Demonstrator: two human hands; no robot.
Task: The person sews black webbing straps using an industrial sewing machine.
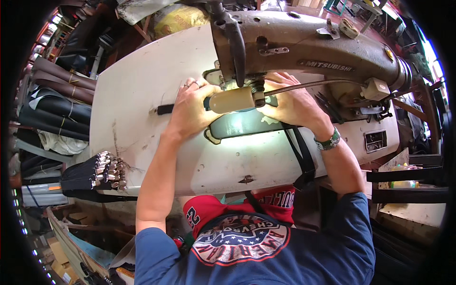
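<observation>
Both my hands are at the needle area of a brown industrial sewing machine [304, 45]. My left hand [192, 104], with a ring on it, is closed on a black strap; the strap's end [165, 109], with a metal tip, sticks out to its left. On the other side, my right hand [294, 102] is closed, and a black strap [299, 154] runs from under it over the table's near edge. The cream lamp [232, 100] and machine head hide the needle and some fingertips. Whether both strap parts are one piece is hidden.
The white table [142, 80] carries a bundle of black straps with metal ends [108, 171] at its left edge. A dark bed plate [244, 124] lies under the lamp's light. Rolls of dark material [59, 111] stand at left. Scissors [330, 107] lie near the machine's base.
</observation>
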